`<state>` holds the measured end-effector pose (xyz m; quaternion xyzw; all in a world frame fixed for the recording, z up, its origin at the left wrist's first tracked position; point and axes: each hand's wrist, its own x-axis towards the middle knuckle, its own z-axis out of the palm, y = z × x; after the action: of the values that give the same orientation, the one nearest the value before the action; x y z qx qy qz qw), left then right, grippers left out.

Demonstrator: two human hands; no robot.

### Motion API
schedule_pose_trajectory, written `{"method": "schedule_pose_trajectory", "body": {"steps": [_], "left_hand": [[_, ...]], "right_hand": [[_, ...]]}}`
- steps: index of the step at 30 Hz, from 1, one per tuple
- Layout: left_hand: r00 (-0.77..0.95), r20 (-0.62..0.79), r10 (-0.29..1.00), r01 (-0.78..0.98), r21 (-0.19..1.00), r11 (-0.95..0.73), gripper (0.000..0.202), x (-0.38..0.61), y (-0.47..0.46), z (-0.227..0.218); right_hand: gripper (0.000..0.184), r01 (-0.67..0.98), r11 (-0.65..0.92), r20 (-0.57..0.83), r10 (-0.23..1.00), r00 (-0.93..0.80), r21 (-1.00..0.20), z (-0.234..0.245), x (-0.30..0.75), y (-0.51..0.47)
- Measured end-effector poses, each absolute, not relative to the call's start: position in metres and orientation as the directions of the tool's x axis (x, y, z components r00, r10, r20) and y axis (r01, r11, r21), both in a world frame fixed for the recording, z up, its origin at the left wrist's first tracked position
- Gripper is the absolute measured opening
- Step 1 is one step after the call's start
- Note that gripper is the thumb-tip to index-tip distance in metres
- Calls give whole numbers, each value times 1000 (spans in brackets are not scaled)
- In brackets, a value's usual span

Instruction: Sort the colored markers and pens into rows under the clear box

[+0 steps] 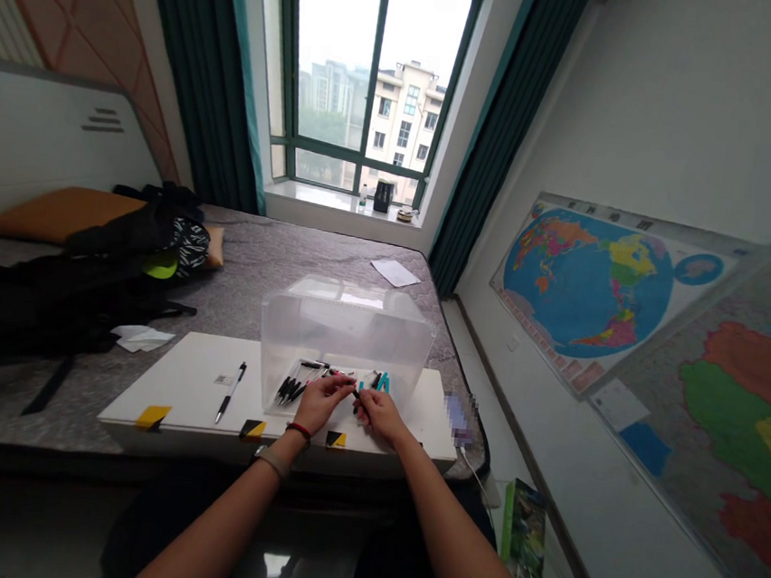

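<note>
My left hand [321, 403], with a red cord and a watch band at its wrist, is closed with its fingertips pinched together. Its tips meet those of my right hand [379, 415], also closed, around a thin black pen part [355, 393] whose exact shape is mostly covered by fingers. Both hands are at the front of a clear plastic box [348, 324] with pens in it. Black-gripped pens [289, 390] are gathered left of my left hand. Teal pen pieces [384, 382] lie just beyond my right hand. A white-and-black pen [231, 393] rests alone farther left.
The box stands on a white board [192, 379] with yellow-black tape along its front edge. Black bags and clothing [86, 287] cover the bed's left side. A sheet of paper [395, 273] lies behind the box. A blurred phone-like object [458, 419] with a cable is at right.
</note>
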<state>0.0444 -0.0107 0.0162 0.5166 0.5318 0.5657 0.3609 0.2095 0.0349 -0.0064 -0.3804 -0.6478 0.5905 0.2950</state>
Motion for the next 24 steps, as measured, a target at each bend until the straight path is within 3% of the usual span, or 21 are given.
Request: {"method": "schedule_pose_trajectory", "body": {"steps": [5, 8, 13, 17, 20, 24], "left_hand": [[-251, 279, 927, 156, 957, -246, 34, 44, -7, 28], [-262, 347, 901, 308, 915, -263, 31, 42, -13, 19], [-146, 570, 808, 616, 692, -377, 23, 40, -26, -3], [-119, 635, 763, 736, 573, -362, 23, 41, -27, -11], [-43, 626, 778, 791, 497, -356, 24, 42, -27, -12], [16, 601, 799, 836, 430, -340, 26, 44, -28, -11]], "right_hand": [[53, 227, 90, -20, 897, -441, -970, -9, 209, 33], [52, 279, 149, 16, 903, -429, -949, -8, 211, 31], [47, 346, 204, 50, 912, -406, -916, -4, 211, 27], [40, 446, 198, 22, 929, -369, -873, 2, 208, 26], [26, 612, 228, 38, 951, -308, -757, 11, 204, 28], [9, 809, 284, 55, 953, -299, -515, 29, 200, 35]]}}
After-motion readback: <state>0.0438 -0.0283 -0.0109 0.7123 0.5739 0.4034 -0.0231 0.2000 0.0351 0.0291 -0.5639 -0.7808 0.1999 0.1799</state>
